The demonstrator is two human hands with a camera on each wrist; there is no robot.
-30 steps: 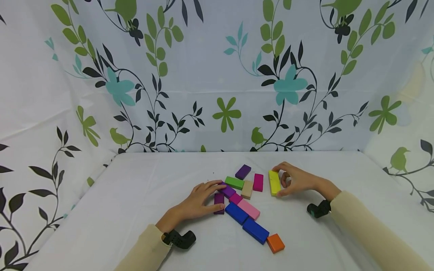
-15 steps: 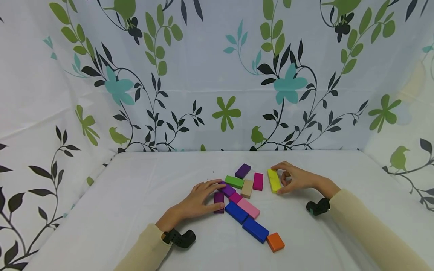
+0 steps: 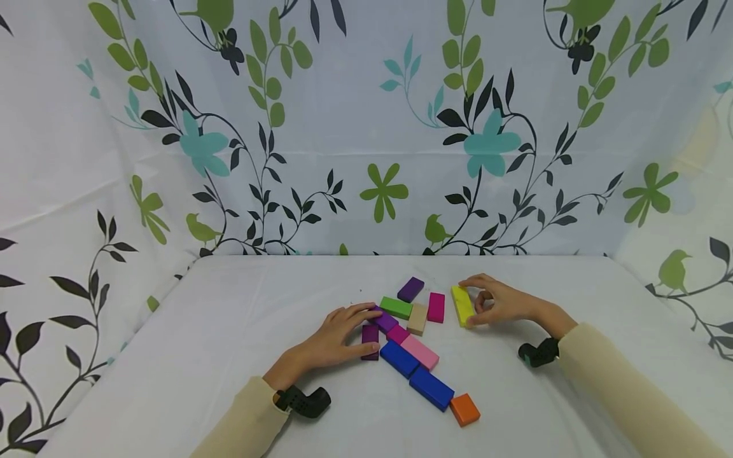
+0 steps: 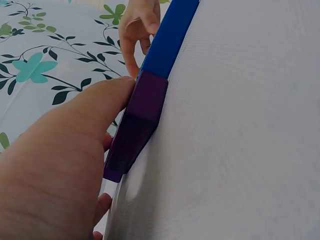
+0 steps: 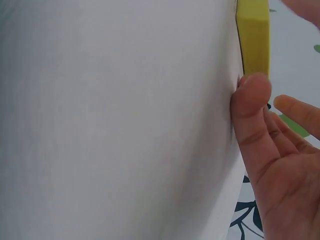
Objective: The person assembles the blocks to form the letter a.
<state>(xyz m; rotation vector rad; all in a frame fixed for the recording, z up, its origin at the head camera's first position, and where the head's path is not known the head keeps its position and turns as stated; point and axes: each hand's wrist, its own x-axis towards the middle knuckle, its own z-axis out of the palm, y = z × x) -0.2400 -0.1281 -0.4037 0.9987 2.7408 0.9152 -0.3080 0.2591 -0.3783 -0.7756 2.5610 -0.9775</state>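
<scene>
My right hand [image 3: 504,302] pinches a yellow block [image 3: 462,306], fingertips at its far end and thumb at its near end; the right wrist view shows the thumb tip against the yellow block's [image 5: 253,45] end. My left hand [image 3: 338,340] rests loosely at the block group's left side. Its fingers lie over a slanted purple block [image 3: 386,320], and its thumb touches a second purple block [image 3: 369,334]. The left wrist view has the thumb along a purple block [image 4: 145,95], with a blue block [image 4: 170,40] beyond it.
A slanting line of blocks runs on through a small magenta block [image 3: 397,334], a pink block [image 3: 420,352], two blue blocks [image 3: 432,389] and an orange block [image 3: 465,409]. Behind lie green [image 3: 396,308], tan [image 3: 417,319], magenta [image 3: 436,308] and purple [image 3: 410,289] blocks. A patterned cloth hangs behind.
The yellow block has turned slightly in my right hand, its far end swinging a little to the left. My left hand and the other blocks have stayed put.
</scene>
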